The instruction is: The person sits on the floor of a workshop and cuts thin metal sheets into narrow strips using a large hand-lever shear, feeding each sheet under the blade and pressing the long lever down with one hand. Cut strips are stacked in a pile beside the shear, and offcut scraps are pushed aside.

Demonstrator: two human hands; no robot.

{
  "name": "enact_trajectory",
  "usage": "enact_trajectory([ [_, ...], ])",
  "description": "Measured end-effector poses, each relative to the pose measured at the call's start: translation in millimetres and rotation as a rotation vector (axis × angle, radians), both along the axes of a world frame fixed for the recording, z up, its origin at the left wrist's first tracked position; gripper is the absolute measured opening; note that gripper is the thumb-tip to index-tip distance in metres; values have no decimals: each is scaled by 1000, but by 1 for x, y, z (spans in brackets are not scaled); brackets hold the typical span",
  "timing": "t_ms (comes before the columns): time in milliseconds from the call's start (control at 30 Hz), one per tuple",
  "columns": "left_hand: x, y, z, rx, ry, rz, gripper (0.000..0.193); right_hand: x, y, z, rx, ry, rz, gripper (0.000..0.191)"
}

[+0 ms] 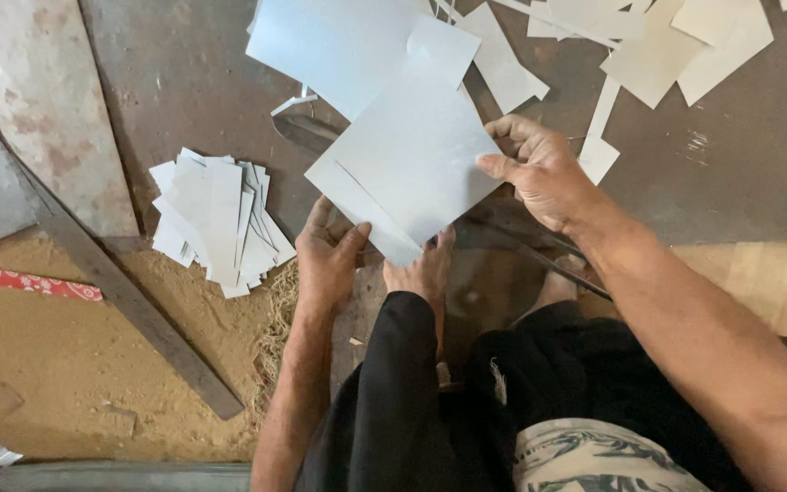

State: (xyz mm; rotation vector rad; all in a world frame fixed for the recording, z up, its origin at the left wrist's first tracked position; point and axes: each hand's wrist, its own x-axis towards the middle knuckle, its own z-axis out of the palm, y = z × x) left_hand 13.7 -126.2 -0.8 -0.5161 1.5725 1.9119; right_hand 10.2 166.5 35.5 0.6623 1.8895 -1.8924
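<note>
The person sits low over the floor (184, 82) and holds one pale grey sheet (412, 159) in the air with both hands, in front of the knees and above a dark blade-like tool (503, 232) that lies under it. The left hand (328, 255) closes on the lower left corner, with the thumb on top and the fingers below; the right hand (539, 173) pinches the right edge in the same way, so both hands are shut on the same sheet. The sheet stays flat between the two grips and does not sag, and it has a dull shine — so I judge it as thin sheet metal or stiff card, light in weight but rigid enough to keep its shape. A narrow strip along its lower left edge seems partly cut, and this part probably bends more easily than the rest. If it is metal, the cut edges can be sharp, so it is safer to grip with flat fingers on the faces near an edge, not to slide along the edge. The surface looks smooth and may slip, so two grips well apart give better control. To the left, a stack of small cut pieces (216, 219) lies on the floor, and larger offcuts (667, 46) lie scattered beyond the hands.
</note>
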Motion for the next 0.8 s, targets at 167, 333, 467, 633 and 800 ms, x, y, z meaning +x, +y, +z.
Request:
enact_trajectory([
  [167,6,-7,-12,-284,26,-95,79,16,-45,-28,889,749,607,50],
  [333,-3,-2,-19,-466,37,-165,91,24,-100,-48,936,780,1032,41],
  [467,1,-2,-25,-499,75,-189,90,25,-108,-59,1005,776,1064,35],
  [633,4,-2,-33,-468,33,-181,91,28,-105,-69,971,831,1009,28],
  [800,4,2,-31,-455,38,-165,94,29,-103,-72,954,838,986,23],
])
